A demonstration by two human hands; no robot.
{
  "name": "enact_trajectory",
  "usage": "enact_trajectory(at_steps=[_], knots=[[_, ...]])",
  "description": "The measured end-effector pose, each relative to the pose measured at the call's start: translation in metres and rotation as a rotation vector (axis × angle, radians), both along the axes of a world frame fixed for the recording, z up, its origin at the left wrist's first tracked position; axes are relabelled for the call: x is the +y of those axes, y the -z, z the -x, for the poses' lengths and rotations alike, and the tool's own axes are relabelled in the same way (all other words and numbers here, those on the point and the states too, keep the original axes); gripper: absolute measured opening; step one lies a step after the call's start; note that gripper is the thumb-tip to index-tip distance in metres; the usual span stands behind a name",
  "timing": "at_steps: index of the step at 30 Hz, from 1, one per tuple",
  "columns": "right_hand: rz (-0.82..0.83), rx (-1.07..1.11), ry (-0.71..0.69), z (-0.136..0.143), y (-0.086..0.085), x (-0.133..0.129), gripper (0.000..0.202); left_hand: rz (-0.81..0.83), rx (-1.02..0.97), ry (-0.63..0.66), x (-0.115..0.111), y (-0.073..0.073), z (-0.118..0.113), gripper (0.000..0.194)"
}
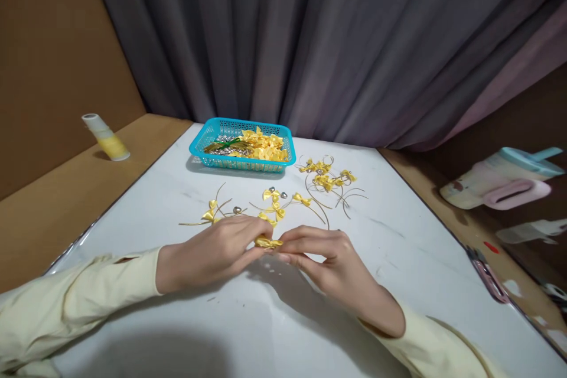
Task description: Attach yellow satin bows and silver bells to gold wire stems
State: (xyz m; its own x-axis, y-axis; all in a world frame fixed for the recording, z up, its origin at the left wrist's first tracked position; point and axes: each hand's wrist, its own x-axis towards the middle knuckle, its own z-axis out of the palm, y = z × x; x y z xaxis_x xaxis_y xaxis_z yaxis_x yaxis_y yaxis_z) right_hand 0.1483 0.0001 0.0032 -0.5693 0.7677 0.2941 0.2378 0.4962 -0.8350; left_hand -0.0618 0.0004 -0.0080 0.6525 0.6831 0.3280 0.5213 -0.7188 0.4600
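Observation:
My left hand [221, 248] pinches a small yellow bow [268, 243] at its left side, above the white tabletop [168, 319]. From the right, my right hand [325, 257] holds the same bow's other end between closed fingertips. Just beyond my hands lie loose yellow bows [278, 210], thin gold-coloured stems and small silver bells [237, 210]. Farther right is a group of bows with curled stems [324, 182]. Whatever lies behind the bow between my fingertips is hidden.
A blue basket [290, 150] with yellow bows, silver pieces and a green-tied bundle stands at the back. A roll with yellow wrapping [110, 143] is at the left. On the right are a tumbler [500, 180] and a pink cutter [489, 277]. Grey curtains [266, 35] hang behind.

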Motion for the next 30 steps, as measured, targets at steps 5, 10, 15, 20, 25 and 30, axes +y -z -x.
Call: enact_trajectory(at_steps=[5,10,15,20,25,30], knots=[[0.000,0.011,0.040,-0.002,-0.003,-0.007,0.016,0.271,-0.046,-0.011,0.001,-0.010,-0.003,0.011],[0.189,0.023,0.121,-0.008,-0.006,-0.004,0.016,0.791,-0.181,-0.070,0.007,-0.021,-0.004,0.021],[0.439,0.086,0.159,-0.012,-0.001,0.002,0.017,0.930,-0.208,-0.092,0.014,-0.025,-0.002,0.020],[0.561,0.104,0.184,-0.011,0.004,0.006,0.019,1.077,-0.243,-0.109,0.018,-0.027,-0.001,0.029],[0.613,0.104,0.200,-0.009,0.006,0.007,0.020,1.208,-0.331,-0.065,0.022,-0.027,0.002,0.027],[0.605,0.100,0.195,-0.010,0.006,0.007,0.020,1.234,-0.312,-0.038,0.025,-0.028,0.005,0.027]])
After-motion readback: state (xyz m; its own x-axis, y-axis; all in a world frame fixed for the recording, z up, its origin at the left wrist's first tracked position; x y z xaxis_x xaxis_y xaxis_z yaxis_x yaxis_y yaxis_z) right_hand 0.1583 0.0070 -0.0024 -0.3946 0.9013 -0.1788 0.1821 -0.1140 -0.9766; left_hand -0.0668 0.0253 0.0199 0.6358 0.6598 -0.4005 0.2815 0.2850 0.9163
